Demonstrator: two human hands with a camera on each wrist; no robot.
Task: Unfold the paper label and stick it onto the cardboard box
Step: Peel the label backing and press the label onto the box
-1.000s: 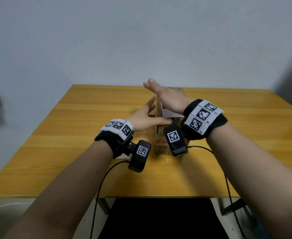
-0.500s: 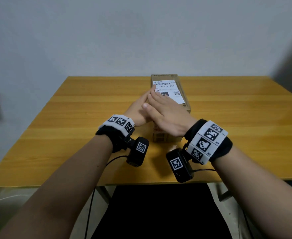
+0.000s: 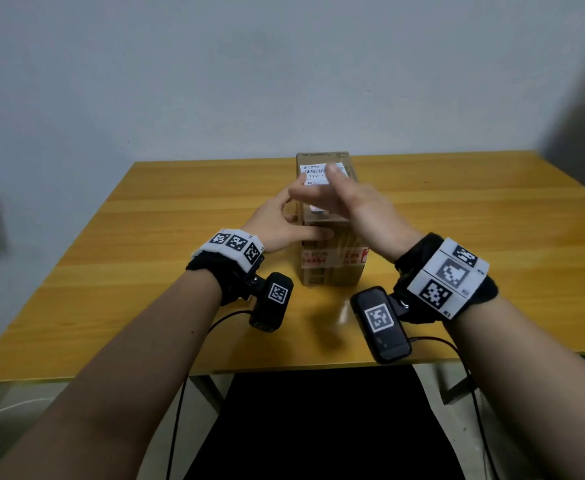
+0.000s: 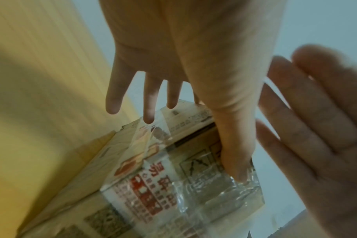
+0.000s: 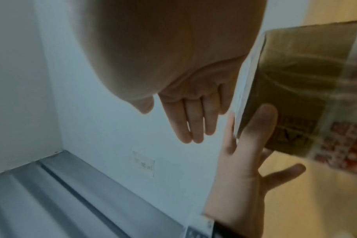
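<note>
A brown cardboard box (image 3: 332, 268) stands on the wooden table (image 3: 474, 237), sealed with clear tape and red-printed tape. The white paper label (image 3: 313, 174) lies flat on its top, with barcode and digits showing at the far end. My left hand (image 3: 284, 223) steadies the box: its thumb (image 4: 236, 153) presses the near face and its straight fingers spread by the left side. My right hand (image 3: 332, 195), motion-blurred, is over the label with fingers (image 5: 192, 122) straight and together, covering the label's near part. Whether it touches the label I cannot tell.
A pale wall rises behind the table's far edge. A dark chair seat (image 3: 318, 427) sits below the near edge, and cables hang from both wrist cameras. Bare tabletop lies on both sides of the box.
The right hand drew back from the box's far end toward me, then moved forward again over the label. The left hand stayed against the box.
</note>
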